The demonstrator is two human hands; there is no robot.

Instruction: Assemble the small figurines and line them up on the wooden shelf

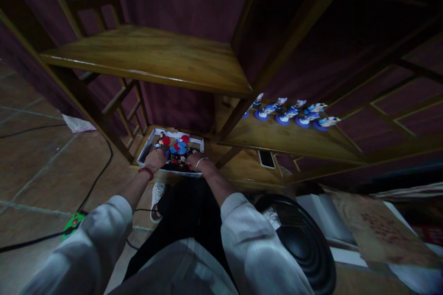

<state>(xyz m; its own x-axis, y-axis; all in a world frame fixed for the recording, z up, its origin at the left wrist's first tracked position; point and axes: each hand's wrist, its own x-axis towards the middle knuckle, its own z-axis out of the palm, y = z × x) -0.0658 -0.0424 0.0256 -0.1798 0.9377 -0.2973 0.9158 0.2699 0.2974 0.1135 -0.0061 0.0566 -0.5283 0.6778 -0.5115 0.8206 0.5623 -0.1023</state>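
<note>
A shallow white cardboard box stands on the lowest wooden shelf. Several small figurines with red and blue round bases lie jumbled inside it. My left hand, red bracelet at the wrist, reaches over the near left part of the box, its fingers pointing down among the figurines. At the near right side of the box, my right hand with a silver bracelet dips in too. The fingers of both hands are too dim and small to show whether they grip anything.
Several blue-and-white figurines stand in rows on the shelf to the right. A phone-like dark rectangle lies below them. An upper shelf overhangs the box. A black round stool, cables and a green power strip surround me.
</note>
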